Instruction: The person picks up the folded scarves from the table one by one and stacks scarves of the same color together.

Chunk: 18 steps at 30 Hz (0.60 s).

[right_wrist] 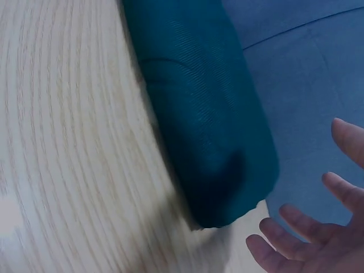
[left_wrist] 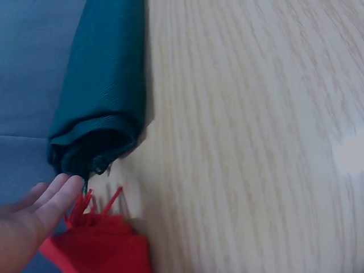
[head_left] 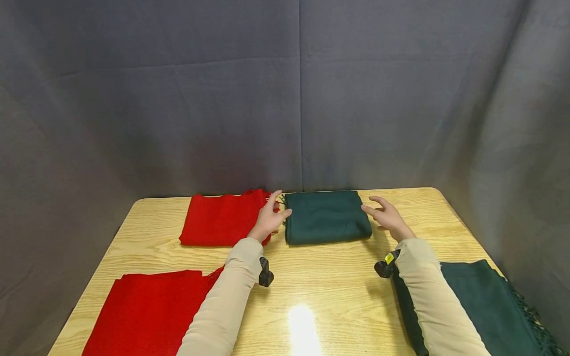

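Note:
A folded dark green scarf (head_left: 327,217) lies at the back of the table, fringe showing at its left end. My left hand (head_left: 268,217) hovers by that end, fingers extended and holding nothing. Beneath and left of this hand is a folded red fringed scarf (head_left: 222,220). Off the green scarf's right end, my right hand (head_left: 388,217) is spread with nothing in it. The right wrist view shows its fingers (right_wrist: 301,227) apart from the green fabric (right_wrist: 205,125). In the left wrist view, fingertips (left_wrist: 71,185) appear near the green scarf's rolled, fringed end (left_wrist: 102,128); contact is unclear.
Another red cloth (head_left: 142,311) lies at the front left of the wooden table (head_left: 329,277), partly under the left sleeve. At the front right is another green fringed cloth (head_left: 485,301), partly covered by the right sleeve. Grey curtains (head_left: 222,99) stand behind and beside the table.

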Available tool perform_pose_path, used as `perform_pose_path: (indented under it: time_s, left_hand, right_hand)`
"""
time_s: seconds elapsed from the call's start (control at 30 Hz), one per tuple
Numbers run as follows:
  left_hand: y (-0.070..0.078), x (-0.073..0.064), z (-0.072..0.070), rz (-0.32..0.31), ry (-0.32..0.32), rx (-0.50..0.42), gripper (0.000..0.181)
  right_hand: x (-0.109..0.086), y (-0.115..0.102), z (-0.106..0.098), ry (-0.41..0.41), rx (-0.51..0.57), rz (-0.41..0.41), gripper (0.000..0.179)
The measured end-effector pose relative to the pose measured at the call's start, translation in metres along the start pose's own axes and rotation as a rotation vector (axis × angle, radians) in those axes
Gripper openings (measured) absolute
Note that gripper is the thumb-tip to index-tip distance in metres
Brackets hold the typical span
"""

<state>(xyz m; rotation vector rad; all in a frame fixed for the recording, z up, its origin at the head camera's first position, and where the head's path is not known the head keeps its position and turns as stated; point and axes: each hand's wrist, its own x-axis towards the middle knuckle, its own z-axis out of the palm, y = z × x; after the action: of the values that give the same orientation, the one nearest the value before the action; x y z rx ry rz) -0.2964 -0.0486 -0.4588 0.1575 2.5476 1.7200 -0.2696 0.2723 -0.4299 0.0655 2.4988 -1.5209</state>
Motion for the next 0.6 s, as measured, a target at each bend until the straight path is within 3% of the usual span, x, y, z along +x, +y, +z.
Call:
perform_pose_path:
  time_s: [0.3, 0.6]
  left_hand:
    - [-0.009, -0.003, 0.012, -0.016, 0.010, -0.016, 0.063]
    - [-0.013, -0.009, 0.016, -0.103, -0.026, -0.148, 0.065]
  right_hand:
    - [0.003, 0.011, 0.006, 0.003, 0.057, -0.005, 0.075]
    - [0.013, 0.022, 0.010, -0.024, 0.159, 0.015, 0.072]
